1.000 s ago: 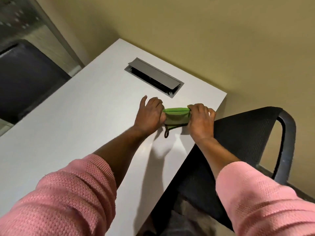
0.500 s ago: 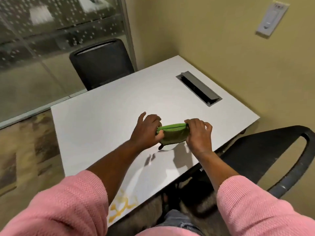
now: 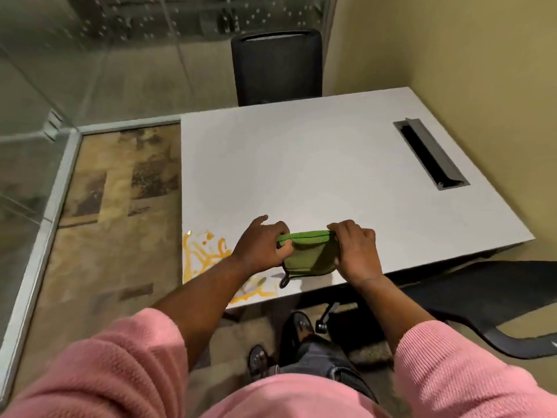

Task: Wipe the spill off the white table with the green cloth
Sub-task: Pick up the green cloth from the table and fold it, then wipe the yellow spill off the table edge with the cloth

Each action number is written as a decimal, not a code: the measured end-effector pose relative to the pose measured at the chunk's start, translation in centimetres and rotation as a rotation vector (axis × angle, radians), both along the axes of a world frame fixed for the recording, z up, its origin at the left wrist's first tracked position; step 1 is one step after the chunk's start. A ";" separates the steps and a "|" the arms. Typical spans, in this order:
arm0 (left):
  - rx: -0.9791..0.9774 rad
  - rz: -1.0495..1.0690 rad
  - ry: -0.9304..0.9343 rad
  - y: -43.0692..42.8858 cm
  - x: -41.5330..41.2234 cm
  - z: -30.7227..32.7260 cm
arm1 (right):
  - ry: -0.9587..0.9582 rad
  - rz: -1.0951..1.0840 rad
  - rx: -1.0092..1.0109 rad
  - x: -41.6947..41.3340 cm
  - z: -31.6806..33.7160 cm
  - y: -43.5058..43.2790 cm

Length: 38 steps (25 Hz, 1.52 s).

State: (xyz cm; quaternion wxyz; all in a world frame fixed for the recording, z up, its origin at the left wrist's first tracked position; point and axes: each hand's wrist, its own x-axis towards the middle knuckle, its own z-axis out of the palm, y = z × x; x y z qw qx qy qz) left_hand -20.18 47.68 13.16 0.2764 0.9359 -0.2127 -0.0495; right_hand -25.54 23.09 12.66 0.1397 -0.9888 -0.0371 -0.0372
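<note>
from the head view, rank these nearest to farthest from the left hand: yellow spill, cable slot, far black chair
1. yellow spill, just left of the left hand, at the table's near-left corner
2. far black chair, beyond the table's far edge
3. cable slot, far right of the tabletop

Table (image 3: 316, 164) ahead of person. Spill (image 3: 205, 251) on table's near left corner. Cloth (image 3: 310, 254) above near edge, right of spill, between left hand (image 3: 262, 245) and right hand (image 3: 355, 251), both gripping it. Cable slot (image 3: 431, 155) on table's right side. One chair (image 3: 277, 67) behind table, another chair (image 3: 497, 303) at near right.
</note>
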 end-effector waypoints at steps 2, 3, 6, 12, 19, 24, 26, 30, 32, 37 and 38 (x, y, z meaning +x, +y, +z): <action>-0.033 0.113 0.077 1.2 -1.9 -0.8 | 0.084 0.074 -0.016 0.2 -0.3 1.1; -0.037 0.154 0.112 1.5 -2.6 -1.0 | 0.126 0.109 -0.024 0.6 -0.4 1.5; -0.046 0.274 0.174 2.6 -3.6 -2.1 | 0.221 0.212 -0.031 2.4 -1.0 2.7; -0.016 0.499 0.143 4.7 -2.9 -5.1 | 0.283 0.378 0.016 8.1 -4.1 5.6; 0.046 0.724 0.179 6.3 0.7 -9.4 | 0.228 0.470 0.128 14.5 -10.0 9.4; 0.145 0.769 0.086 4.8 1.8 -11.7 | 0.206 0.524 0.204 16.6 -12.9 9.5; 0.181 0.708 0.059 3.0 2.0 -13.0 | 0.206 0.520 0.227 17.4 -13.9 8.8; 0.250 0.538 0.152 -1.9 2.2 -15.9 | 0.254 0.548 0.183 19.0 -16.1 7.0; 0.296 0.536 0.233 -3.8 2.3 -17.8 | 0.282 0.586 0.132 19.8 -17.4 6.3; 0.380 0.580 0.362 -4.5 3.3 -21.5 | 0.284 0.638 -0.029 20.9 -21.3 5.0; 0.386 0.582 0.354 -4.4 3.3 -21.8 | 0.272 0.619 -0.038 21.0 -21.9 4.8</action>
